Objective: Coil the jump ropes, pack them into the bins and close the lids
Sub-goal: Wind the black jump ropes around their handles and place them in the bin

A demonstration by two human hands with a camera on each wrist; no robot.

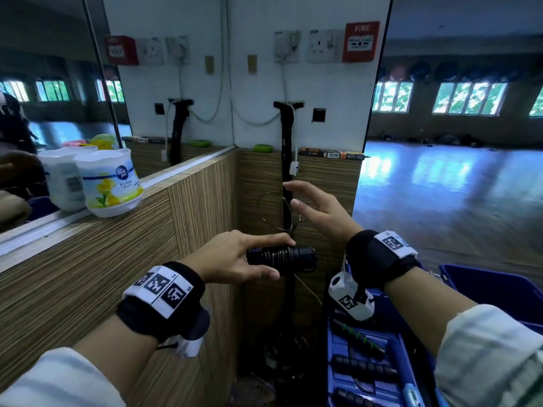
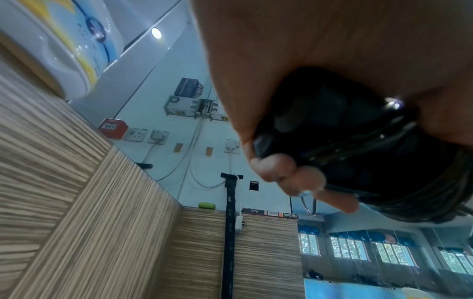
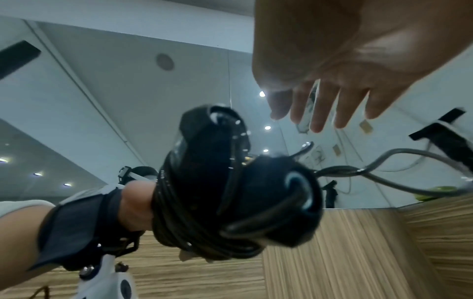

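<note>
We see the striped wooden counter (image 1: pixel 97 248) filling the left and centre, its panels meeting in a corner, with a mirror above it on the left and a white wall beyond. At the near right stands a blue bin (image 1: pixel 496 292), open at the top, and just left of it a flat blue lid or tray (image 1: pixel 379 374) on which several dark jump-rope handles (image 1: pixel 363 370) lie; we cannot tell whether that surface is a lid or a second bin.

On the counter at the far left sits a white air-freshener tub (image 1: pixel 113 183) with a lemon print, its double showing in the mirror.

Our left hand (image 1: pixel 235 257) holds the jump rope (image 1: pixel 282 257) at the centre, in front of the counter's corner. The two black handles lie side by side, pointing right, with dark cord wound tightly around them. The thumb runs along the top of the bundle and the fingers (image 2: pixel 311 176) curl under it, so the rope sits clamped in the hand's grip, its right ends jutting free.

Our right hand (image 1: pixel 320 207) hangs just above and to the right of the bundle, fingers spread and relaxed, touching nothing that we can make out. A loose loop of thin cord (image 1: pixel 274 212) stands up between the two hands, near the right fingertips.
</note>
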